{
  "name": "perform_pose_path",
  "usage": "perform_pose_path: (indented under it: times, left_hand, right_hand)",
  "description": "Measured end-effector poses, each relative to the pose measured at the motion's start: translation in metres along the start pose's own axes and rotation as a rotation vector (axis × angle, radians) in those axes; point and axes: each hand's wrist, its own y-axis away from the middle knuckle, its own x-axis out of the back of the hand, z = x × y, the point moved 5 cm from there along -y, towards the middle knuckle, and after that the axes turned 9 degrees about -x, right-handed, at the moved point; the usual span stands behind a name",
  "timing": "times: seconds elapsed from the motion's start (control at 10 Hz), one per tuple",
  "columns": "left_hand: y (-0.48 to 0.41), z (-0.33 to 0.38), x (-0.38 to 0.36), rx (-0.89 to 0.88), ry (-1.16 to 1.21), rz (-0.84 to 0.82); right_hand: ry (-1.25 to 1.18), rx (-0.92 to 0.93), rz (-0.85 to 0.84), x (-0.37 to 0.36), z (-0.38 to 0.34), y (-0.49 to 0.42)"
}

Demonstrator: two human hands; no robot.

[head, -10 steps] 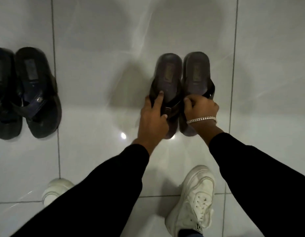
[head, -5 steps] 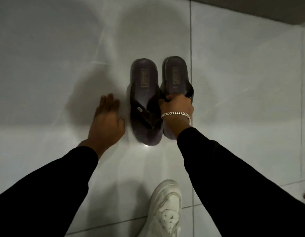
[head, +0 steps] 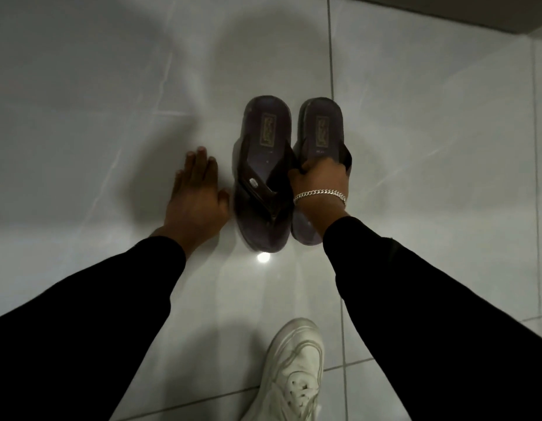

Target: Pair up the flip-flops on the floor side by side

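Head view: left hand (head: 197, 199) has come off the left flip-flop (head: 262, 177) since a second ago and now lies flat and open on the floor (head: 430, 177), just beside that sole. Right hand (head: 320, 177) stays closed on the strap of the right flip-flop (head: 321, 132). Both soles lie parallel, edges nearly touching, between the hands. Judgement: this pair is essentially placed; only release remains. White sneaker (head: 294, 375) sits near the right arm, well clear. Nothing obstructs.
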Motion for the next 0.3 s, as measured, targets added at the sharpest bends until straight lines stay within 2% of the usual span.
perform_pose_path:
  times: [0.2,0.3]
  left_hand:
    - [0.026,-0.009,0.083,-0.012,-0.011,0.056]
    - [0.046,0.001,0.149,-0.031,0.052,0.137]
  right_hand:
    - [0.150,0.174,0.141,0.038,-0.042,0.042]
    - [0.183,0.296,0.145,0.076,-0.075,0.072]
